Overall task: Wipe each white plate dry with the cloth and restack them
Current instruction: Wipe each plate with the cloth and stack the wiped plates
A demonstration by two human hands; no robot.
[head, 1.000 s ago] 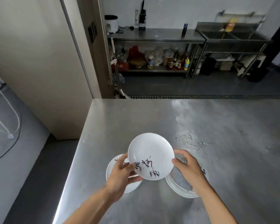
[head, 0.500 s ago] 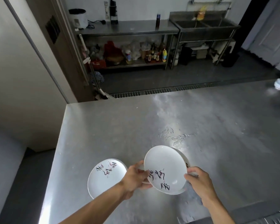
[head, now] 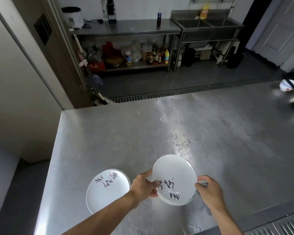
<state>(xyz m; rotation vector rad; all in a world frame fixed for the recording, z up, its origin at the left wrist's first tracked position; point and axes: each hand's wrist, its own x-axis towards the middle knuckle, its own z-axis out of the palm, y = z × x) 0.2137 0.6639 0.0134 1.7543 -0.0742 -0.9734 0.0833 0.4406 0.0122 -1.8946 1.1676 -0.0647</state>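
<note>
At the near edge of the desk (head: 109, 133), two hands meet on one white plate (head: 174, 173). The left hand (head: 143, 185) grips its left rim, fingers curled beneath and thumb on top. The right hand (head: 209, 192) pinches the right rim the same way. This plate is round, shallow and glossy, tilted with its face toward the camera, and carries dark brush-stroke characters with small reddish flecks near its lower edge. A further pale rim shows just under its near side; whether more plates lie beneath it cannot be told.

Just left of the left forearm, a second plate (head: 107, 192) lies flat on the desk, of the same shape, glaze and lettering. That makes two plates plainly counted.

The desk is brushed stainless steel, dull grey with scuffs. Beyond the held plate sits one patch of water droplets (head: 182, 145), broken and shiny. Far off at the desk's right edge stands one small white bowl (head: 288, 84), blurred.

Past the desk, a slotted floor drain (head: 159, 95) crosses the dark floor. Against the back wall stand one steel shelf table (head: 126, 29), carrying a white rice cooker (head: 73, 16) with many bottles on its lower shelf, and one steel sink unit (head: 209, 26) with a yellow bottle (head: 204, 12) behind it.
</note>
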